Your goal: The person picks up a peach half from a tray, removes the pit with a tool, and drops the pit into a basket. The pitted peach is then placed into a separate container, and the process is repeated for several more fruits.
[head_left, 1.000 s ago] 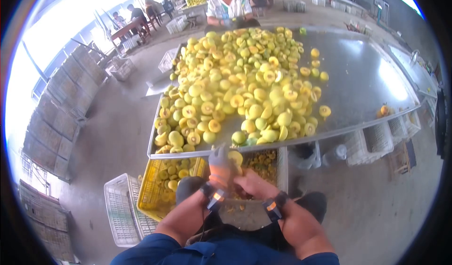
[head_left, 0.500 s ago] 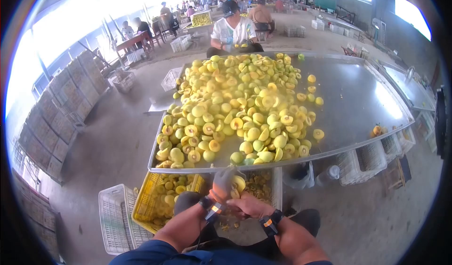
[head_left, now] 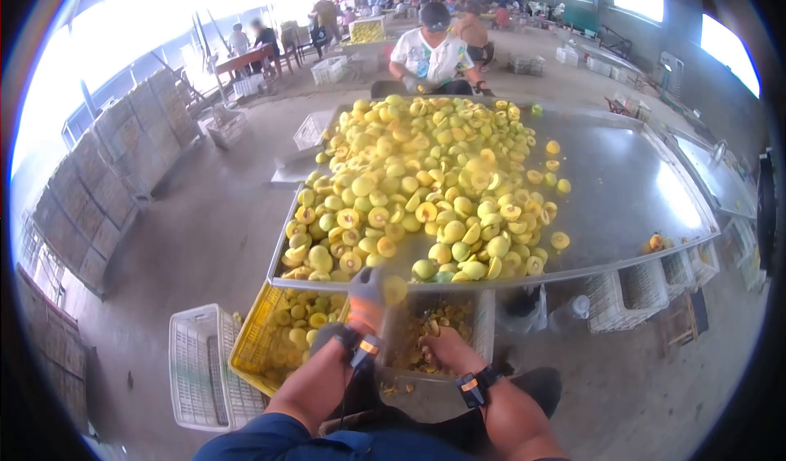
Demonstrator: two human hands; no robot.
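In the head view, my left hand (head_left: 368, 294), in a grey and orange glove, is at the near edge of the metal table. Its fingers are closed on a yellow peach half (head_left: 395, 290), blurred by motion. My bare right hand (head_left: 446, 349) is curled lower down, over a pale crate (head_left: 486, 330) of brownish scraps. A small tan tip (head_left: 434, 327) shows at its fingers; what it belongs to is hidden. Beyond both hands, a large heap of halved yellow-green peaches (head_left: 442, 183) covers the left and middle of the table, some with the pit side up.
The steel table (head_left: 606, 183) has a raised rim. Below it, a yellow crate (head_left: 255, 342) holds peach halves, beside a white crate (head_left: 196, 371). More white crates (head_left: 610, 297) stand under the right side. A co-worker (head_left: 431, 56) sits across the table; other people work farther back.
My hands were together at a peach half; now they are apart, the left higher with the peach half, the right over the scraps. The view has shifted slightly. The co-worker's hands have moved apart.
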